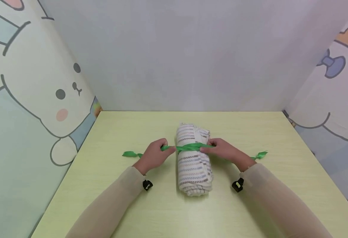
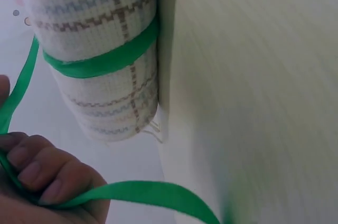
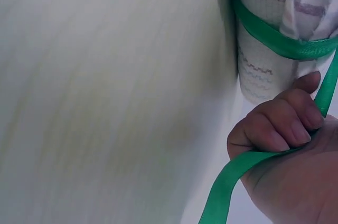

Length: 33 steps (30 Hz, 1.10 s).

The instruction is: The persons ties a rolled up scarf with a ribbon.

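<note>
A rolled cloth (image 1: 193, 168), white with rows of blue and brown dashes, lies lengthwise on the table. Around its middle runs a green ribbon (image 1: 191, 146), crossed on top. My left hand (image 1: 154, 155) grips one end of the ribbon just left of the roll, fingers curled over it. On the other side, my right hand (image 1: 224, 150) holds the other end, its thumb against the top of the roll. Both wrist views show the ribbon passing through curled fingers (image 2: 50, 168) and wrapped flat against the cloth. Loose ribbon tails stick out beyond each wrist.
The pale yellow table (image 1: 102, 205) meets a plain light wall (image 1: 174, 59) at its back edge. Cartoon-printed panels (image 1: 37, 82) flank it on both sides. A small black device (image 1: 237, 185) sits at each wrist.
</note>
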Motion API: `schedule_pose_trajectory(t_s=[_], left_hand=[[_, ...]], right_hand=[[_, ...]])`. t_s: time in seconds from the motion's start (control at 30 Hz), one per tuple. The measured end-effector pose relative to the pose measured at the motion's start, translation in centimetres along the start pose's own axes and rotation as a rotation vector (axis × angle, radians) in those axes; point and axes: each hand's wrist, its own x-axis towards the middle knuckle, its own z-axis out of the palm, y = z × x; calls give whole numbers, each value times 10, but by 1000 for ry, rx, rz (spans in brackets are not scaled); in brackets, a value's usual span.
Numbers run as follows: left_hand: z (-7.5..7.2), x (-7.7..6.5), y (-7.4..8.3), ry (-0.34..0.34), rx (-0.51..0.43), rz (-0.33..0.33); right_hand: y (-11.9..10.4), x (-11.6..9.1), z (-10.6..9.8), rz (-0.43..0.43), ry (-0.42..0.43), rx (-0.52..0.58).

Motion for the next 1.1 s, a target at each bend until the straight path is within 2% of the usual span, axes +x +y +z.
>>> schedule_pose_trajectory(t_s=[0.13, 0.3, 0.43, 0.57, 0.67, 0.83, 1.1], left_hand=[[6, 1, 1, -12, -34, -28], [14, 2, 2, -45, -2, -105], [15, 1, 3, -75, -18, -161], [16, 1, 1, -68, -14, -184], [18, 1, -2, -76, 75, -190], [22, -1, -6, -129, 260, -198], [21, -2, -3, -101, 408, -198]], right_hand=[[-3, -3, -1, 28, -11, -4], [-4, -6, -2, 15, -33, 17], [-1, -6, -3, -1, -55, 25], [3, -7, -4, -14, -56, 39], [7, -7, -4, -16, -40, 61], [10, -8, -3, -38, 1, 50], [9, -9, -2, -57, 32, -60]])
